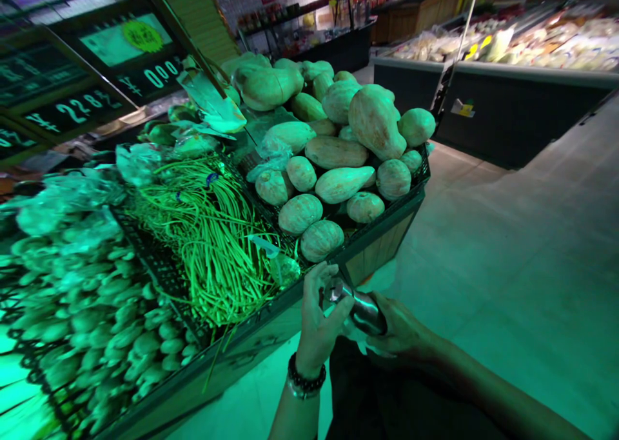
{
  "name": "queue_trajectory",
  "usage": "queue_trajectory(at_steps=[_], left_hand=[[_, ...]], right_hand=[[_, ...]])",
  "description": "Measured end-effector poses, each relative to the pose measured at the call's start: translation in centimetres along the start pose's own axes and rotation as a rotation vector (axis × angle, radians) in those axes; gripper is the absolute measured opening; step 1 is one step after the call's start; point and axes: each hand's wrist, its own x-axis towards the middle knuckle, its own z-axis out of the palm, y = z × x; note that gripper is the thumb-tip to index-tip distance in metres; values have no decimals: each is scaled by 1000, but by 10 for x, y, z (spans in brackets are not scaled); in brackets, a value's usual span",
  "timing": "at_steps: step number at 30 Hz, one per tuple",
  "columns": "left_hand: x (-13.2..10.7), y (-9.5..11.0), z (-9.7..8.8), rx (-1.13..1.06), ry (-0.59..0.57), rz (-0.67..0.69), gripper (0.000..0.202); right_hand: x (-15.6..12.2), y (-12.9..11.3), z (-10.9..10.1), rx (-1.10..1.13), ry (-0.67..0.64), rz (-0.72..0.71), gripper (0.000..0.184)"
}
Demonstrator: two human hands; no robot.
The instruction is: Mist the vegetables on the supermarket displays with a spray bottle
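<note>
A shiny dark metallic cylinder (366, 312) with a silvery end is held low in front of my body. My right hand (399, 330) wraps around its lower body, with the fingers partly hidden beneath it. My left hand (320, 317) has its thumb and fingers curled around the silvery end; exactly how they touch it is hard to make out. Dark bracelets (305, 377) circle the left wrist. Just beyond the hands runs the edge of a produce stand, with pale gourds (322, 240) in a black crate.
Long green stalks (222, 246) fill a middle crate, and small pale vegetables (126, 324) are heaped at left. Price boards (149, 75) hang at upper left. Another display counter (507, 111) stands at upper right, beyond the tiled floor (522, 253).
</note>
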Motion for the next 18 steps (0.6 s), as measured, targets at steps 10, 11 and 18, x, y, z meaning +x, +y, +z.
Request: queue_trajectory(at_steps=[10,11,18], left_hand=[[-5,-3,-5,-50,-56,-23,70],[-6,-3,-5,-54,-67,-4,75],[-6,-13,6,44,185,-66,68]], right_hand=[[1,1,3,-2,-3,27,54],[1,1,3,1,-8,30,54],[1,0,6,-27,2,-9,51]])
